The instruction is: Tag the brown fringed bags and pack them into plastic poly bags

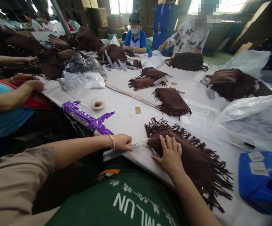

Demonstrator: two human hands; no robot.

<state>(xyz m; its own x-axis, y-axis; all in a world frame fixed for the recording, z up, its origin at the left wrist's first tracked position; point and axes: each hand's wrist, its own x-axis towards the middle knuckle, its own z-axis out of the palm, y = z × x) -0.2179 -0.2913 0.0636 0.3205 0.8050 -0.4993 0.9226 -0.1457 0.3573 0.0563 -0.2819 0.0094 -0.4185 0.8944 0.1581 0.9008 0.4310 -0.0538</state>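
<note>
A dark brown fringed bag (192, 153) lies on the white table, close to its front edge. My right hand (171, 153) rests on the left end of this bag with fingers spread. My left hand (121, 142) is closed, thumb and fingers pinching a grey wrapped strip (113, 154) that hangs by the table edge. Between my hands a pale, thin piece and a white string (153, 138) run to the bag's zipped end. What exactly lies inside my left fingers is partly hidden.
Further up lie more brown fringed bags (172, 101), a tan tag (138, 110) and a small bowl (97, 103). Purple tape (88, 117) crosses the left edge. A blue holder (255, 180) and clear plastic (258, 116) are right. Co-workers stand or sit around, one (8, 103) at left.
</note>
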